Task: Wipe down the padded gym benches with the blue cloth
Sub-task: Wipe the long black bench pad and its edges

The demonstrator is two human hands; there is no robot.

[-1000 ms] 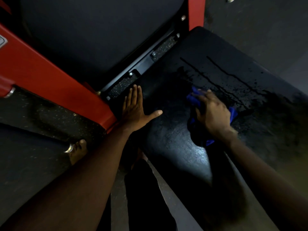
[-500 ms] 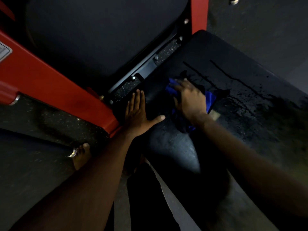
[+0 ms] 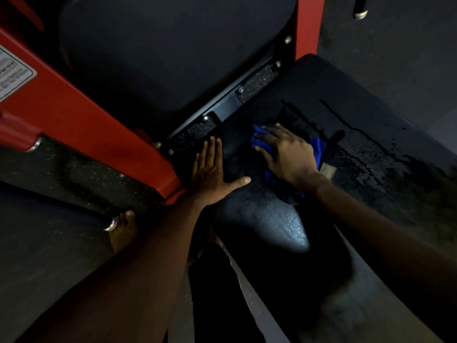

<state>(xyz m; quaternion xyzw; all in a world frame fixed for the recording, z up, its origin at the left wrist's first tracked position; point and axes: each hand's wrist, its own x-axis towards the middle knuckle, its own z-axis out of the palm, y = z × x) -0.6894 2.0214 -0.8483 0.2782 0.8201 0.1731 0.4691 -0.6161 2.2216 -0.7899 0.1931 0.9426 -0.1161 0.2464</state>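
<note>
Blue cloth (image 3: 319, 149) looks soft, limp, light: bunched on the pad (image 3: 358, 95) at 2 o'clock from the flat, empty left hand (image 3: 210, 174), right hand (image 3: 286, 154) pressing it with spread fingers. I'd palm its middle.

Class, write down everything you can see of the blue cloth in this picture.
The blue cloth is a soft-looking, bright blue rag, bunched rather than flat. It lies on the black bench pad. The right hand presses on it with spread fingers and hides its middle, so only edges show: by the fingertips, beside the knuckles and under the wrist. The pad next to it bears wet streaks.
</note>
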